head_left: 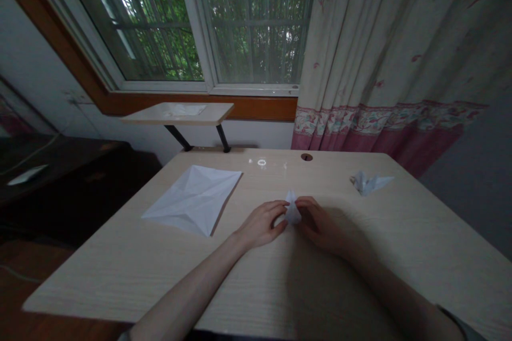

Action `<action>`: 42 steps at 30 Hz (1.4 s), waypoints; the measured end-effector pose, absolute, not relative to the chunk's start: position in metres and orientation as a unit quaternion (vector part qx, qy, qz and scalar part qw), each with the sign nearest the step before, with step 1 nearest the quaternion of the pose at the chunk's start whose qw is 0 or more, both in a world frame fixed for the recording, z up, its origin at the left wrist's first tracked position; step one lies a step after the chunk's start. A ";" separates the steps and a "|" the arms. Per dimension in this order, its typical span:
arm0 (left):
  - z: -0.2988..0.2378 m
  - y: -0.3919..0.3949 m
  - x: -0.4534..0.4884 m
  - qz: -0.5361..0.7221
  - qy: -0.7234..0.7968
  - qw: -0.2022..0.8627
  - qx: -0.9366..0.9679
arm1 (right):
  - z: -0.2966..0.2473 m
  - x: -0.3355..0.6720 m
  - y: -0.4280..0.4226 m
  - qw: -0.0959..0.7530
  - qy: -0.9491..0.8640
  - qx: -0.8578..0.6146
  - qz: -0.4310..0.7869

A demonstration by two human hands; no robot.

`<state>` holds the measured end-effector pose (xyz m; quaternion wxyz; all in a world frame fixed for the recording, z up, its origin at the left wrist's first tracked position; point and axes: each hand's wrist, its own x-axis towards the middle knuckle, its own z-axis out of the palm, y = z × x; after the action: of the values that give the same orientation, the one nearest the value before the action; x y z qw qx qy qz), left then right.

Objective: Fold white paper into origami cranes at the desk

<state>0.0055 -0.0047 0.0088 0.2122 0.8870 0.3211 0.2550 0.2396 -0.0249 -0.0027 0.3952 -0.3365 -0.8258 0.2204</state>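
A small folded white paper piece point(292, 209) stands on the light wooden table point(256, 277) at its middle. My left hand point(263, 222) pinches its left side with curled fingers. From the right, my right hand point(320, 222) grips the same piece, fingertips pressed on it. Both hands rest low on the tabletop. Part of the paper is hidden behind the fingers.
A creased white paper sheet point(194, 198) lies flat at the left of the table. A finished folded paper figure point(368, 182) sits at the far right. A small shelf point(180, 113), window and curtain point(384, 53) stand behind; a dark cabinet point(60, 170) is at the left.
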 end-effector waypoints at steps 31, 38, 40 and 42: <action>0.001 -0.001 0.008 0.233 0.356 0.106 0.899 | -0.037 0.246 -0.013 0.312 -0.849 -0.416 0.093; 0.001 -0.001 0.007 0.186 0.362 0.070 0.911 | -0.037 0.245 -0.011 0.294 -0.855 -0.422 0.069; 0.000 -0.001 0.007 0.179 0.363 0.071 0.912 | -0.037 0.246 -0.011 0.287 -0.858 -0.421 0.068; -0.001 -0.001 0.006 0.181 0.362 0.071 0.912 | -0.038 0.246 -0.011 0.285 -0.860 -0.418 0.068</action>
<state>0.0064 -0.0006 -0.0011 0.0712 0.9116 0.3623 0.1807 0.2462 -0.0111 -0.0384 0.2851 -0.4182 -0.8598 0.0683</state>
